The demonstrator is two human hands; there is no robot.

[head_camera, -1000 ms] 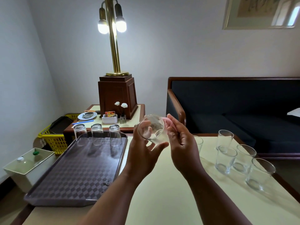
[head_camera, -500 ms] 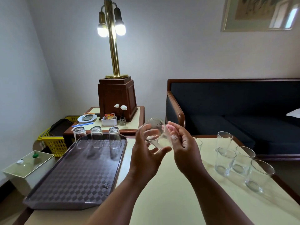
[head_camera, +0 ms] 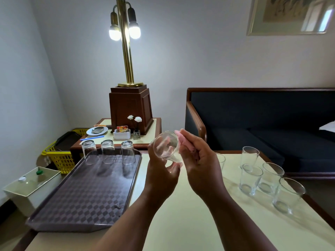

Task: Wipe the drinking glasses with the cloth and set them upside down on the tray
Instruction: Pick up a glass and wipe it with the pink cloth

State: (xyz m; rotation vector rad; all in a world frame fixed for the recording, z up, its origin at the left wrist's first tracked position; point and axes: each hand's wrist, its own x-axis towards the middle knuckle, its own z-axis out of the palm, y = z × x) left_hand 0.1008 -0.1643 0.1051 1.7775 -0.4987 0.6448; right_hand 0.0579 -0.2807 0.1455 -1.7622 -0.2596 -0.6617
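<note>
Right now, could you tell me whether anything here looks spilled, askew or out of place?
Only a few small drops or specks on the tray near its near right edge; otherwise nothing stands out.

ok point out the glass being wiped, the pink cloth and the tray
glass (head_camera: 164, 143): head view, middle of its clear wall
pink cloth (head_camera: 181, 139): head view, the bunched edge that shows
tray (head_camera: 81, 192): head view, bare checkered floor

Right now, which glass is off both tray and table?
The glass gripped in the left hand, tilted beside the pink cloth; three stand inverted on the tray, the rest upright on the table.
</note>
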